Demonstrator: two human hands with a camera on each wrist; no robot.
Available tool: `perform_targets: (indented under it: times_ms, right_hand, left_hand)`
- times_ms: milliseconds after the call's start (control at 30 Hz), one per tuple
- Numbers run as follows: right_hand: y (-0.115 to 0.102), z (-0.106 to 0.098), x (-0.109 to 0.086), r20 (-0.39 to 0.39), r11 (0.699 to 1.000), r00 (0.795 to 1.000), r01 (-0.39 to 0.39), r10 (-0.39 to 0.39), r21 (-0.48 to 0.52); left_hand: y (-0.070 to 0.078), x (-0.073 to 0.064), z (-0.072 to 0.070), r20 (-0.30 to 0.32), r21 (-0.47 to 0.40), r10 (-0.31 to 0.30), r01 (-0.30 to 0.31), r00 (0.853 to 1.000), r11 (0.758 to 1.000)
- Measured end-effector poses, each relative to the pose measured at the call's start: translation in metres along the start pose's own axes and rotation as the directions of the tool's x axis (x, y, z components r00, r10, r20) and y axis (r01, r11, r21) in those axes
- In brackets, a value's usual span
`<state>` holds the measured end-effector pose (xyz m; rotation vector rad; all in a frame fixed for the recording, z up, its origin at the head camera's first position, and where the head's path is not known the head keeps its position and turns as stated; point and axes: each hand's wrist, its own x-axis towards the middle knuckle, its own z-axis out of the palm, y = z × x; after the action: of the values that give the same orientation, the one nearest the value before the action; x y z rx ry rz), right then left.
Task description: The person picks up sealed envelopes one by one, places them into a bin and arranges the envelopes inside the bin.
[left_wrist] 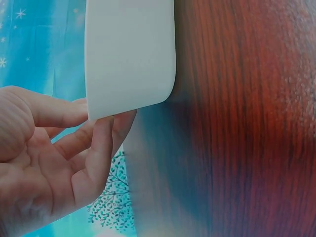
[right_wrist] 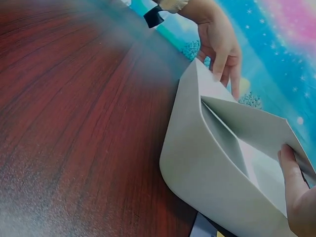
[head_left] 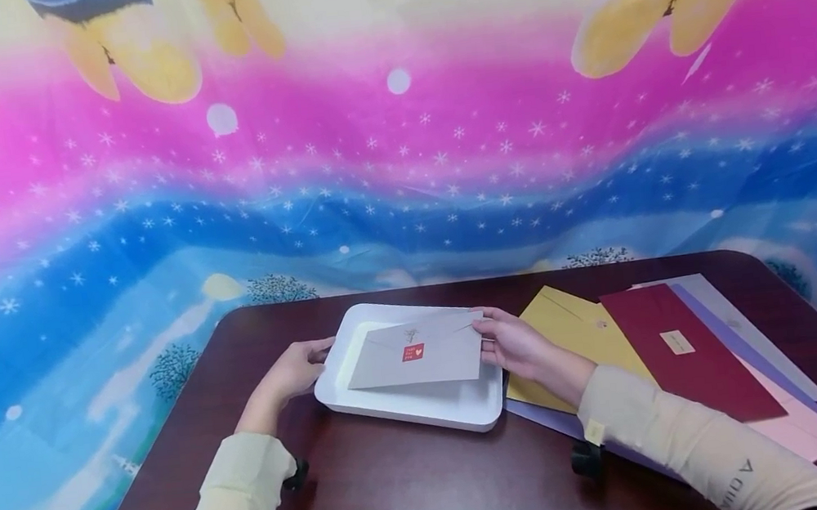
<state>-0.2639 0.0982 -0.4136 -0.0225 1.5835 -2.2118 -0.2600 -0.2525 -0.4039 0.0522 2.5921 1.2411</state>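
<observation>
A white tray (head_left: 410,421) sits on the dark table, and a pale grey envelope (head_left: 382,364) with a red heart sticker slants over its inside. My right hand (head_left: 516,345) pinches the envelope by its right end. In the right wrist view the thumb (right_wrist: 291,173) lies against the envelope's face, above the tray's wall. At the tray's left end my left hand (head_left: 297,370) holds the rim. The left wrist view shows the thumb (left_wrist: 61,112) at the rim's edge and the fingers (left_wrist: 102,148) bent below it against the tray's end.
Right of the tray lie a yellow envelope (head_left: 556,331), a dark red envelope (head_left: 708,374), a pink one (head_left: 812,425), a white one (head_left: 756,336) and purple ones, overlapping. A printed snow-scene cloth (head_left: 400,165) hangs behind the wooden table (head_left: 417,492).
</observation>
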Motion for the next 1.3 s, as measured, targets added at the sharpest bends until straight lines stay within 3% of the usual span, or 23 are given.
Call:
perform_targets:
  times_ms: [400,900,1300]
  right_hand:
    - [0.004,0.000,0.002,0.037,1.000,0.999,-0.024,0.024,-0.019]
    - [-0.007,0.000,-0.008,0.041,0.982,0.993,-0.106,0.114,-0.153]
    - [-0.012,0.005,-0.021,0.047,0.988,0.996,-0.066,0.073,-0.142]
  left_hand:
    - [0.004,-0.002,0.000,-0.003,0.011,0.004,-0.004,1.000,1.000]
    - [0.001,-0.001,0.000,-0.012,0.045,0.020,-0.020,1.000,0.999]
    - [0.001,-0.001,0.000,-0.019,0.053,0.008,-0.007,1.000,0.999]
